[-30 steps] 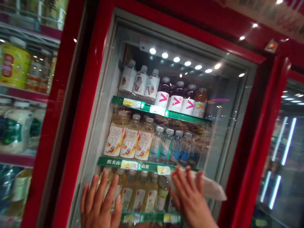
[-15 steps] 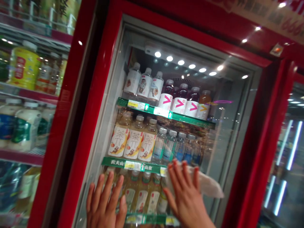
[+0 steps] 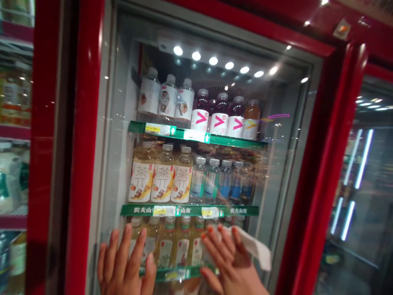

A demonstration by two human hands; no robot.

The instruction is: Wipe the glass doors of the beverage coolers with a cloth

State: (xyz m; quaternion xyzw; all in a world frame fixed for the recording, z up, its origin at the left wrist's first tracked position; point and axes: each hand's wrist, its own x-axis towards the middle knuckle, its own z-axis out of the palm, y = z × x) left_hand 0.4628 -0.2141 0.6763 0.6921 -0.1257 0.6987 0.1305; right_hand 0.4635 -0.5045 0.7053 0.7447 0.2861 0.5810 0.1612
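Note:
My left hand [image 3: 124, 266] lies flat with fingers spread on the glass door [image 3: 276, 172] of a red-framed drinks fridge, low on the pane. My right hand [image 3: 229, 262] presses a white cloth [image 3: 256, 250] against the same glass, fingers stretched out over it; the cloth sticks out to the right of the hand. Behind the glass, bottles stand on green-edged shelves [image 3: 190, 211]: tea bottles with pale labels [image 3: 161, 178], small water bottles [image 3: 219, 180], and purple drinks with pink arrow labels [image 3: 217, 119] on the top shelf.
The door's red frame [image 3: 319, 172] runs down on the right and on the left [image 3: 81, 164]. Another fridge with bottles [image 3: 14, 172] stands to the left. A further glass door [image 3: 362, 184] reflecting strip lights is at the right.
My right hand has slid the cloth down and slightly left on the glass. The left hand has stayed flat low on the pane. The view has shifted, so the fridge looks more upright.

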